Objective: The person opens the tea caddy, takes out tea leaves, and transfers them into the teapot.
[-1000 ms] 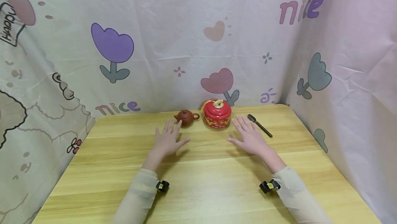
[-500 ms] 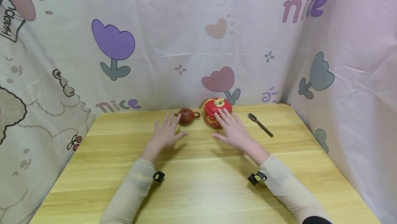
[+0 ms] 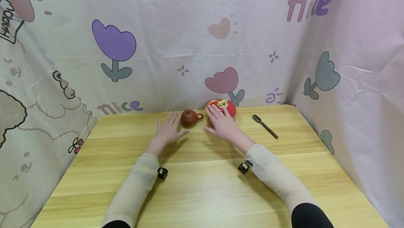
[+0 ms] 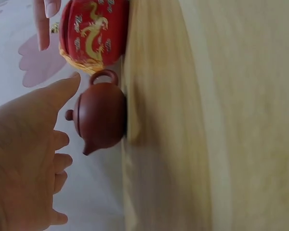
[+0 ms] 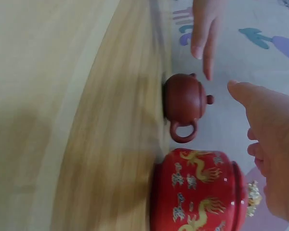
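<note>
A small brown teapot (image 3: 188, 119) stands at the back of the table, its handle to the right. Beside its spout side my left hand (image 3: 168, 129) hovers with fingers spread; in the left wrist view the thumb is close to the teapot (image 4: 102, 115) but nothing is held. Right of the teapot is a red lidded jar (image 5: 197, 192) with gold dragons and a gold knob. My right hand (image 3: 223, 122) is stretched in front of the jar, fingers straight, hiding much of it in the head view. Whether it touches the jar I cannot tell.
A black scoop-like tool (image 3: 265, 126) with a long handle lies on the wooden table (image 3: 202, 193) to the right of the jar. A patterned cloth (image 3: 164, 38) hangs behind the table and along both sides.
My right hand has moved left, from between the jar and the black tool to in front of the jar. The left hand has shifted only slightly. The objects stay in place.
</note>
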Available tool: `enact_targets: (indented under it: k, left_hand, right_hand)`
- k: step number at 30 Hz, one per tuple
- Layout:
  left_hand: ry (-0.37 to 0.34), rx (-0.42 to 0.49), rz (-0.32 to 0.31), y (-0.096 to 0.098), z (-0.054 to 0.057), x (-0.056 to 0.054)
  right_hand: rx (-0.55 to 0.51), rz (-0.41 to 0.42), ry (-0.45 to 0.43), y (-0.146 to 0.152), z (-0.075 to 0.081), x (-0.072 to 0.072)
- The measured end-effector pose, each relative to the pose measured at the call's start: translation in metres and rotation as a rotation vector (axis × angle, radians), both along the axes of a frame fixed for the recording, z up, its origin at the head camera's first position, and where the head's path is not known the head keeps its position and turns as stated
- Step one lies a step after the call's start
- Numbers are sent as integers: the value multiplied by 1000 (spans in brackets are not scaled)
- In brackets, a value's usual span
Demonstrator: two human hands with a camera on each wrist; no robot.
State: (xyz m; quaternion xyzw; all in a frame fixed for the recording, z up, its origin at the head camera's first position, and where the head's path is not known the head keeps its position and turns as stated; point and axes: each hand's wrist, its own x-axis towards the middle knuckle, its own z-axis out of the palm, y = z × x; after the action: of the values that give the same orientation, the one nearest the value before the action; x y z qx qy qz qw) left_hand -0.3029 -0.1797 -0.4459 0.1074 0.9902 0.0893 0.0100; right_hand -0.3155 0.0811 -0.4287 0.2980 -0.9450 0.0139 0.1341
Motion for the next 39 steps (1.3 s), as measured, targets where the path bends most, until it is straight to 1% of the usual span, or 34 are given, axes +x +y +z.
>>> enact_targets:
  k: [4, 7, 10, 13, 16, 17, 23, 26, 30, 34, 39]
  left_hand:
    - [24, 4, -1, -2, -4, -7]
    - [42, 1, -13, -4, -8, -12]
    - [32, 1, -25, -6, -11, -16]
    - [18, -25, -35, -7, -14, -20]
    - [14, -43, -49, -8, -15, -22]
    - [12, -48, -53, -7, -15, -23]
    - [7, -39, -77, -7, -12, -25]
    - [9, -42, -79, -8, -12, -25]
    - [20, -52, -88, -9, -13, -24]
    - [30, -57, -100, -7, -11, -24]
    - [5, -58, -100, -6, -8, -25]
  right_hand:
    - [59, 6, 20, -12, -5, -13]
    - [69, 17, 13, -22, -9, -20]
    - [78, 38, -1, -31, -13, -25]
    - [110, 51, 5, -40, -17, -29]
    - [126, 48, 10, -49, -21, -33]
    - [129, 42, -2, -51, -22, -34]
    - [143, -1, -74, -64, -28, -38]
    - [154, -18, -87, -69, -30, -39]
    - [186, -46, -78, -74, -31, -40]
    - [208, -67, -72, -75, -31, -41]
    - [216, -86, -70, -77, -34, -40]
